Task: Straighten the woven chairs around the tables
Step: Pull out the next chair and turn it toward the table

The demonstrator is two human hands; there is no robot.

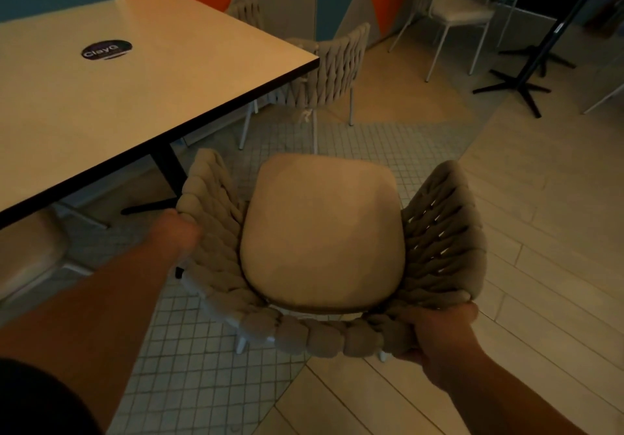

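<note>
Closest in, left hand point(175, 232) at 9 o'clock, blurred, pressed against the woven chair point(324, 259) on its left arm rim; whether closed round it, cannot tell. Right hand point(439, 333) at 4 o'clock, fingers curled round the rear corner of the braided back. Thick beige rope weave, smooth tan seat cushion point(322, 232). Between both hands, just off the table point(135, 80) corner at 11 o'clock, on tiled floor point(189, 350).

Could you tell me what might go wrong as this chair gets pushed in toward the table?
The chair sits angled beside the table corner, so its woven arm could strike the edge. The left hand on that arm is nearest the tabletop and might get pinched. The chair legs could also catch the table base.
</note>
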